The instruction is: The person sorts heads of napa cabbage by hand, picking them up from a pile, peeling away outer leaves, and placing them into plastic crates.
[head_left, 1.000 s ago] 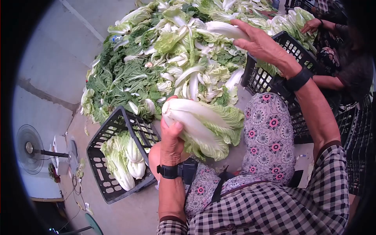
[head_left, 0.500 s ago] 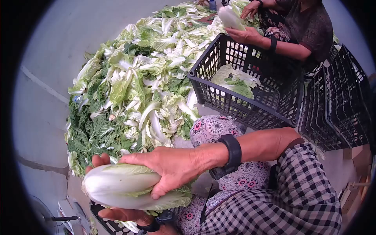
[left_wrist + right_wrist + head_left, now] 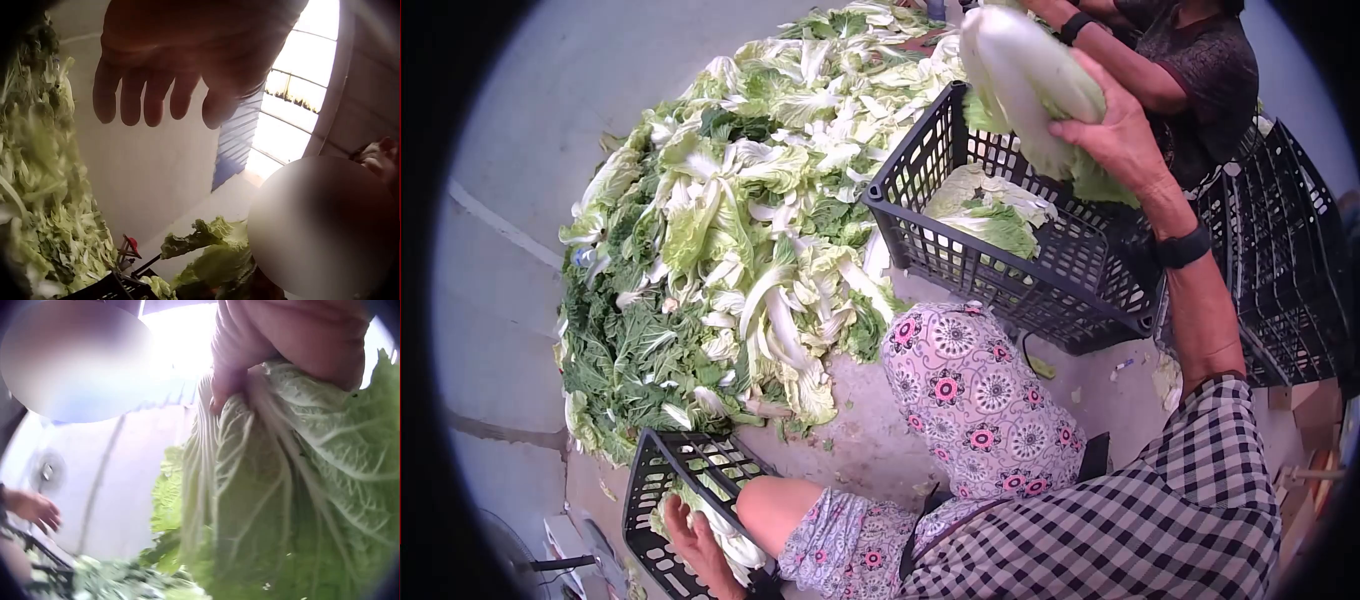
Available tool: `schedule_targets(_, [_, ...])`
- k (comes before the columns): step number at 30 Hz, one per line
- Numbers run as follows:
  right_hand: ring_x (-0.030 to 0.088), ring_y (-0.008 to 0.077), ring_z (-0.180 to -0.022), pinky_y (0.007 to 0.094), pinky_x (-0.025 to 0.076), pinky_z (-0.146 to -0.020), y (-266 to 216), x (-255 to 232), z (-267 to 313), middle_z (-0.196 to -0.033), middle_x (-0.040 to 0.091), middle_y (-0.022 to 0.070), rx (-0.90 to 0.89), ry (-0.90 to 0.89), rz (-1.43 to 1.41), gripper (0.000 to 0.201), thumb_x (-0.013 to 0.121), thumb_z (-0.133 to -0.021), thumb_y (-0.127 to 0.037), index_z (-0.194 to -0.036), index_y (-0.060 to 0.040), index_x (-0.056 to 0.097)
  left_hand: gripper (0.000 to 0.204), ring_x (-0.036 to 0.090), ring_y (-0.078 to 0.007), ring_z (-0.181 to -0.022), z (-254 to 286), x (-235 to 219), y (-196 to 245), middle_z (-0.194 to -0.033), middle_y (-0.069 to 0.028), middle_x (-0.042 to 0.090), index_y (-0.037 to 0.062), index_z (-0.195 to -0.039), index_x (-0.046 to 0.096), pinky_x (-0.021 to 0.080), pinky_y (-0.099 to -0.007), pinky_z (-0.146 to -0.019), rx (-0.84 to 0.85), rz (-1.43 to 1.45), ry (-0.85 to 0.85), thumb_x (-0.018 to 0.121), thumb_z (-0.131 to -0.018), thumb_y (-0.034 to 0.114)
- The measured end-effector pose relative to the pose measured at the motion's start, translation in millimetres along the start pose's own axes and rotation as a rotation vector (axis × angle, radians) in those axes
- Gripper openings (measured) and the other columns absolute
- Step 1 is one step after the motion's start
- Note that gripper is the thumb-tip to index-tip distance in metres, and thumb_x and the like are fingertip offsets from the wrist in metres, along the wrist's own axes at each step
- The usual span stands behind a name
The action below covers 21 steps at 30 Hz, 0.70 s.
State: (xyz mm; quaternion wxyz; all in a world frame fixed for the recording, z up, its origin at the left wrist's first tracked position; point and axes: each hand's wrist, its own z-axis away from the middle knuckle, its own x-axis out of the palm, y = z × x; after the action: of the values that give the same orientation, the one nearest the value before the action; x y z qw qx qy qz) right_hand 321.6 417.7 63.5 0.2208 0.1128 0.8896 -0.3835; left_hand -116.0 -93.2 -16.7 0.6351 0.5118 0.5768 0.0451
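Note:
A white and pale green cabbage head (image 3: 1035, 85) is up in the air over the large black crate (image 3: 1000, 262) at the upper right, its white base pointing up and left. My right hand (image 3: 1125, 135) grips it, thumb on the near side. The right wrist view shows that hand (image 3: 287, 344) around the cabbage, with veined leaves (image 3: 281, 487) hanging below. Empty, my left hand (image 3: 700, 550) is held over the small black crate (image 3: 643, 495) at lower left, where cabbages (image 3: 735, 540) lie. In the left wrist view, that hand's fingers (image 3: 152, 100) are extended and spread.
A big heap of loose leaves (image 3: 730, 240) covers the floor ahead and left. Some leaves (image 3: 990, 225) lie inside the large crate. Another person (image 3: 1190, 70) sits behind it. Stacked black crates (image 3: 1270, 260) stand at right, and a fan (image 3: 500, 550) at lower left.
The cabbage has moved from the lower left up to the large crate, carried by my right hand. My left hand has come off it and stayed at lower left.

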Motion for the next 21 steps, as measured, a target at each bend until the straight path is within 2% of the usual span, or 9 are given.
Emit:
schedule_targets(2, [0.062, 0.0273, -0.101, 0.0349, 0.046, -0.092, 39, 2, 11, -0.116, 0.061, 0.0164, 0.05, -0.07, 0.169, 0.075, 0.073, -0.067, -0.013, -0.136, -0.0106, 0.042, 0.063, 0.045, -0.0315, -0.118, 23, -1, -37, -0.136, -0.0211, 0.041, -0.0007, -0.139, 0.032, 0.035, -0.04, -0.1, -0.102, -0.158, -0.032, 0.057, -0.09, 0.031])
schedule_targets(4, [0.061, 0.032, -0.102, 0.037, 0.046, -0.091, 47, 5, 19, -0.112, 0.062, 0.0183, 0.236, -0.202, 0.335, 0.074, 0.072, -0.066, -0.017, -0.135, -0.0173, 0.044, 0.054, 0.052, -0.0281, -0.108, 48, 9, -53, -0.121, -0.0204, 0.054, -0.0072, -0.128, 0.042, 0.041, -0.035, -0.092, -0.224, -0.286, -0.006, 0.059, -0.089, 0.027])
schedule_targets(6, [0.061, 0.0338, -0.102, 0.04, 0.046, -0.089, 59, 12, 17, -0.108, 0.064, 0.0174, 0.293, -0.275, 0.433, 0.073, 0.071, -0.064, -0.02, -0.133, -0.0192, 0.045, 0.05, 0.052, -0.0277, -0.108, 58, 8, -44, -0.121, -0.0191, 0.054, -0.0052, -0.128, 0.043, 0.042, -0.0347, -0.091, -0.532, 0.105, -0.299, 0.059, -0.09, 0.024])
schedule_targets(7, [0.061, 0.0341, -0.101, 0.0407, 0.046, -0.088, 69, 19, 13, -0.109, 0.064, 0.017, 0.292, -0.286, 0.479, 0.073, 0.071, -0.064, -0.02, -0.133, -0.0193, 0.045, 0.059, 0.051, -0.0271, -0.109, 61, 29, -68, -0.126, -0.0233, 0.048, -0.0035, -0.136, 0.032, 0.041, -0.0362, -0.093, -0.337, 0.025, -0.146, 0.055, -0.091, 0.027])
schedule_targets(9, [0.057, 0.0335, -0.109, 0.0423, 0.042, -0.093, 78, 30, 4, -0.116, 0.06, 0.0156, 0.323, -0.31, 0.505, 0.072, 0.071, -0.066, -0.022, -0.132, -0.0159, 0.043, 0.054, 0.054, -0.0239, -0.1, 67, 31, -89, -0.118, -0.0224, 0.052, -0.0049, -0.133, 0.033, 0.045, -0.0337, -0.085, -0.384, 0.157, -0.221, 0.054, -0.092, 0.024])
schedule_targets(12, [0.049, 0.032, -0.118, 0.0417, 0.037, -0.099, 95, 56, -3, -0.125, 0.054, 0.0153, 0.056, -0.13, 0.789, 0.071, 0.07, -0.068, -0.024, -0.132, -0.011, 0.042, 0.046, 0.057, -0.0192, -0.086, 65, 38, -100, -0.106, -0.0184, 0.056, -0.0079, -0.126, 0.036, 0.049, -0.0299, -0.072, -0.31, 0.231, -0.236, 0.051, -0.093, 0.02])
schedule_targets(16, [0.048, 0.0323, -0.118, 0.0402, 0.036, -0.1, 80, 65, -9, -0.124, 0.054, 0.0182, 0.129, -0.221, 0.376, 0.057, 0.066, -0.075, -0.028, -0.124, -0.0053, 0.05, 0.049, 0.057, -0.0189, -0.088, 67, 41, -121, -0.109, -0.0191, 0.055, -0.0093, -0.129, 0.034, 0.049, -0.0294, -0.073, -0.365, 0.169, -0.152, 0.051, -0.092, 0.019])
schedule_targets(18, [0.057, 0.0324, -0.109, 0.038, 0.044, -0.094, 63, 68, 2, -0.115, 0.059, 0.0217, 0.203, -0.334, 0.117, 0.052, 0.063, -0.079, -0.03, -0.118, 0.0017, 0.054, 0.052, 0.057, -0.0205, -0.093, 70, 42, -118, -0.112, -0.0192, 0.055, -0.0091, -0.13, 0.035, 0.048, -0.0305, -0.077, -0.394, 0.096, -0.125, 0.053, -0.091, 0.021])
schedule_targets(21, [0.052, 0.0322, -0.116, 0.0384, 0.039, -0.099, 35, 80, 28, -0.122, 0.054, 0.0232, 0.229, -0.623, 0.014, 0.06, 0.062, -0.081, -0.032, -0.126, 0.0033, 0.046, 0.058, 0.055, -0.024, -0.1, 64, 46, -95, -0.116, -0.02, 0.054, -0.0098, -0.131, 0.036, 0.046, -0.0331, -0.084, -0.436, 0.095, -0.142, 0.057, -0.089, 0.023])
